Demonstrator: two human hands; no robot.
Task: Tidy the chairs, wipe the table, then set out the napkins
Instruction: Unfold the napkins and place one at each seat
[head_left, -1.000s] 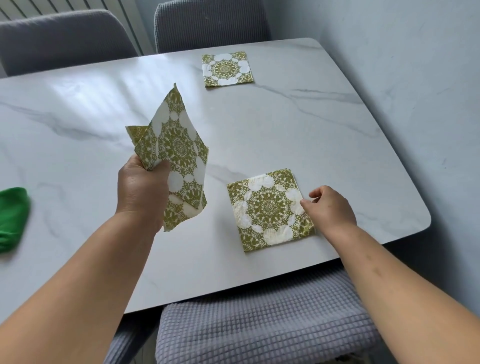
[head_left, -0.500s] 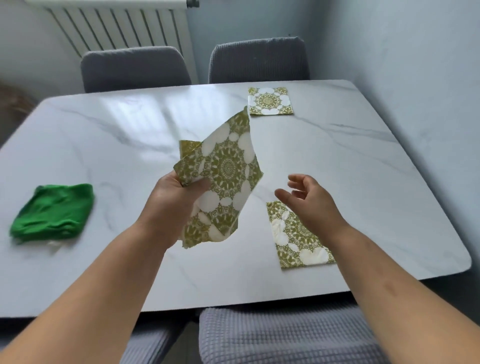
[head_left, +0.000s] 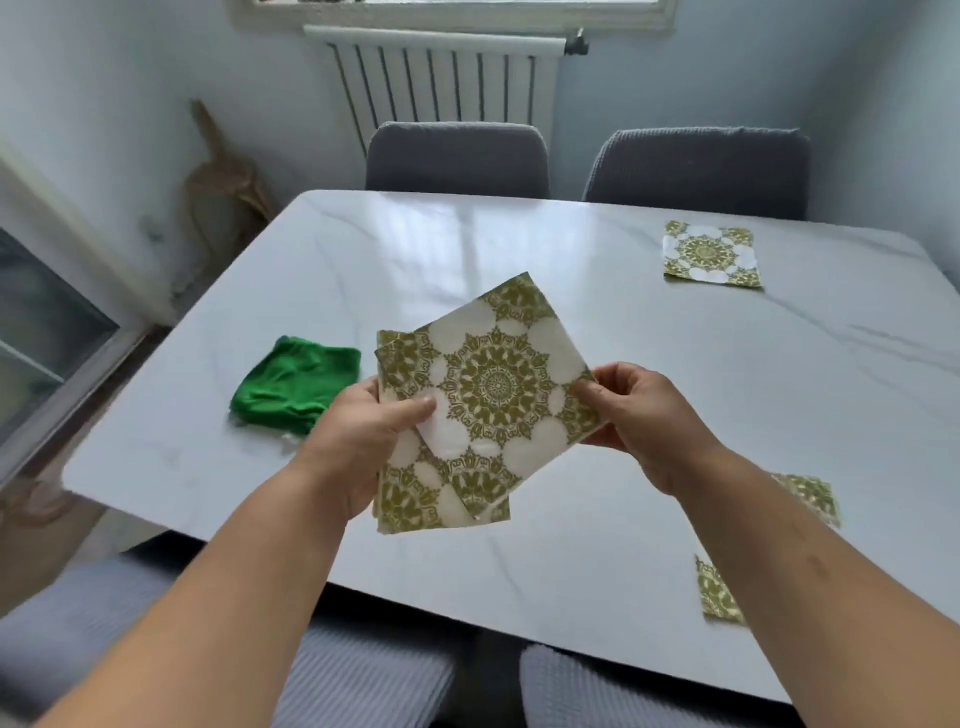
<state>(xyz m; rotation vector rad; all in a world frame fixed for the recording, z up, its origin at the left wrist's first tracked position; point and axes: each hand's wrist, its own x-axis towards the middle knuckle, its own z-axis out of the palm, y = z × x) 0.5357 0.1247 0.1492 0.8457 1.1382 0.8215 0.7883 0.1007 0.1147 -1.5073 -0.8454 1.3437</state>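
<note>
Left hand (head_left: 358, 441) and right hand (head_left: 644, 415) hold a few patterned napkins (head_left: 488, 384) above the marble table (head_left: 519, 249).

The left hand grips the napkins with its thumb on top and its fingers hidden beneath. The right hand pinches the opposite corner of the top sheet, which sits skewed over the ones under it, so I cannot count them. None of them touches the tabletop. A far napkin (head_left: 709, 254) lies flat at the far right, before the far right chair (head_left: 696, 166). A near napkin (head_left: 719, 592) at the right front edge is mostly covered by the right forearm, and only two patches of it show. A green cloth (head_left: 296, 387) lies crumpled on the table just left of the hands. The near chair seats (head_left: 363, 675) are cut off by the bottom edge.
</note>
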